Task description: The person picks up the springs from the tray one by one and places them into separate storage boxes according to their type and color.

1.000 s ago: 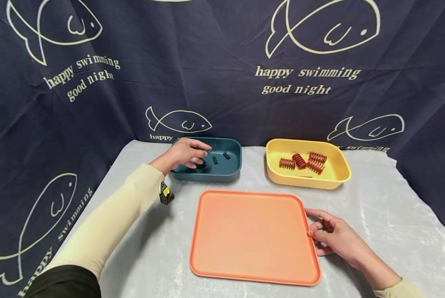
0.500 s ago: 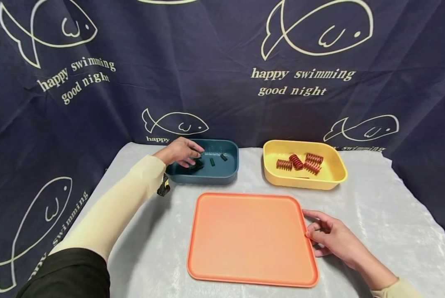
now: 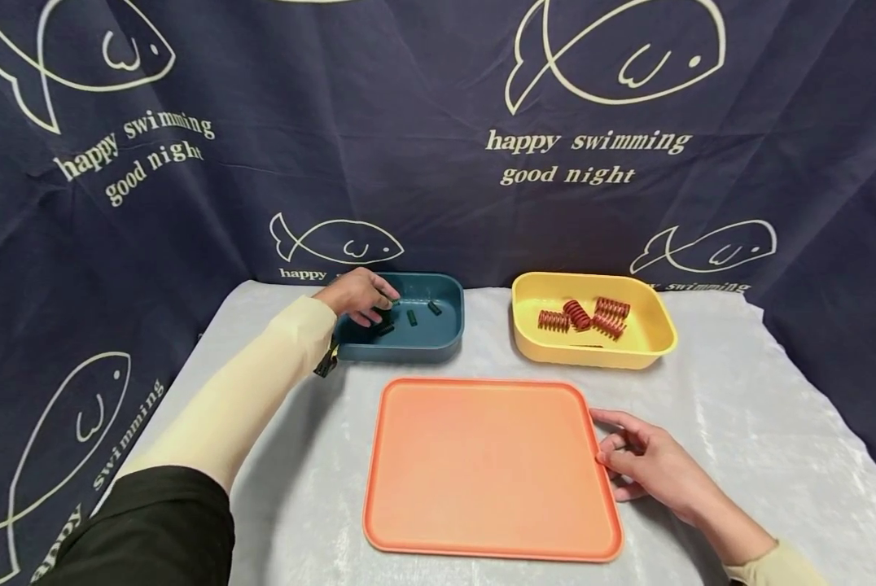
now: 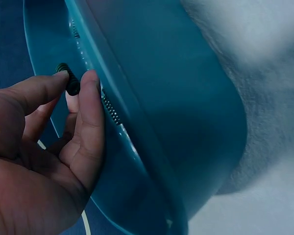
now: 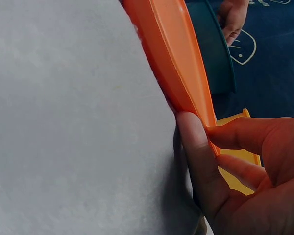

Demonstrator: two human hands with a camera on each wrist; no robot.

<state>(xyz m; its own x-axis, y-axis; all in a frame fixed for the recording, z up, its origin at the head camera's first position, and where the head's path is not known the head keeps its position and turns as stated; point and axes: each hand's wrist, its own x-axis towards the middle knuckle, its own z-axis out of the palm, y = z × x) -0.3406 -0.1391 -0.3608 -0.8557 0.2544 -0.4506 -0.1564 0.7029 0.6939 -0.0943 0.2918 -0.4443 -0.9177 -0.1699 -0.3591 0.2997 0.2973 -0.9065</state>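
My left hand [image 3: 361, 295] reaches into the teal tray [image 3: 409, 354] at the back left. In the left wrist view this hand [image 4: 76, 81] pinches a small dark green spring [image 4: 71, 89] between thumb and forefinger, just inside the teal tray's rim [image 4: 186, 122]. Two more green springs [image 3: 412, 317] lie loose on that tray's floor. My right hand [image 3: 628, 456] is at the right edge of the flat orange tray [image 3: 489, 464]. Seen from the right wrist, the hand [image 5: 201, 128] has thumb and fingers clamped on the orange rim [image 5: 176, 49].
A yellow tray [image 3: 592, 358] at the back right holds several red springs [image 3: 584, 313]. Everything stands on a pale grey cloth [image 3: 738, 423] over the table. A dark blue fish-print curtain [image 3: 438, 122] hangs close behind and to the left.
My left hand has drawn back toward the teal tray's left end and lowered among the green springs. The right hand has stayed on the orange tray's edge.
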